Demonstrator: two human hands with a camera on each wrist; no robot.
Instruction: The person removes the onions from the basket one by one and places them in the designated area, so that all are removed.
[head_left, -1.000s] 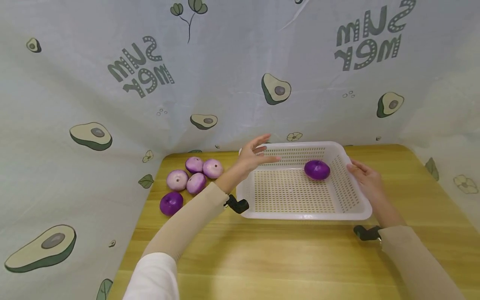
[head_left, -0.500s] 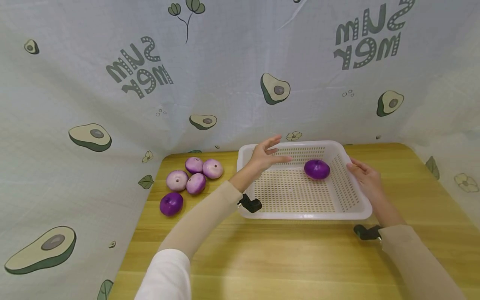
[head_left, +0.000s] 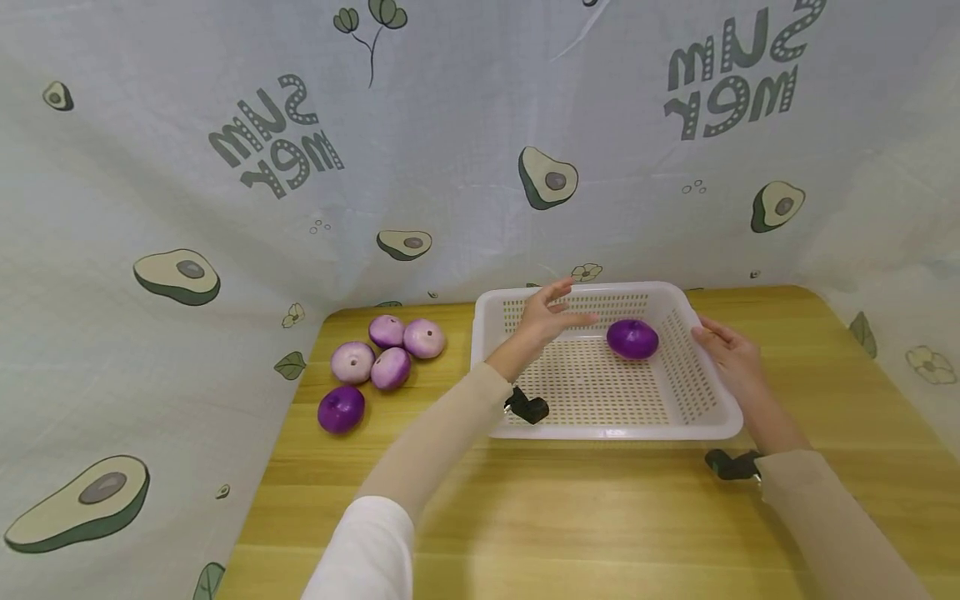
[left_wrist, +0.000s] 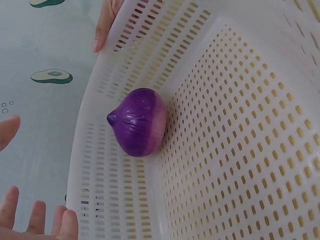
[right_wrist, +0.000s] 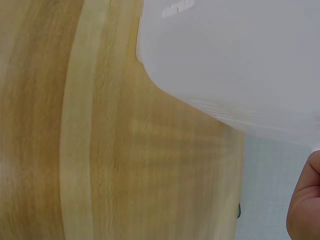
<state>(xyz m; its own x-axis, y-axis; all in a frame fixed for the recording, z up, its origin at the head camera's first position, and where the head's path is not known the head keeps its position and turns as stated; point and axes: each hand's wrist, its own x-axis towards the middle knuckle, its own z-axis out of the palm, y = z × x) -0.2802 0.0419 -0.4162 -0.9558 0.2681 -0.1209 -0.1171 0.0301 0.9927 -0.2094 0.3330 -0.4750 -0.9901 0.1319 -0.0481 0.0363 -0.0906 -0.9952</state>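
A white perforated plastic basket (head_left: 592, 432) sits on the wooden table, with one purple onion (head_left: 632, 339) inside near its back right corner. Over the basket's left part reaches my left hand (head_left: 546, 315), thumb and fingers spread apart and holding nothing. The left wrist view shows the onion (left_wrist: 139, 122) lying against the basket wall, apart from the fingertips (left_wrist: 68, 225). At the basket's right rim, my right hand (head_left: 731, 354) grips the edge, thumb on top and fingers outside. In the right wrist view only part of that hand (right_wrist: 306, 200) shows beside the basket's outer wall.
To the left of the basket lie several onions, pale purple ones (head_left: 391, 368) in a cluster and a darker one (head_left: 341, 409) in front. Behind the wooden table (head_left: 585, 517) hangs a light cloth (head_left: 465, 150) printed with avocados.
My left hand has moved to the right, from the basket's left rim to over its inside, fingers still spread. The right hand keeps its grip on the rim, and the onions stay in place.
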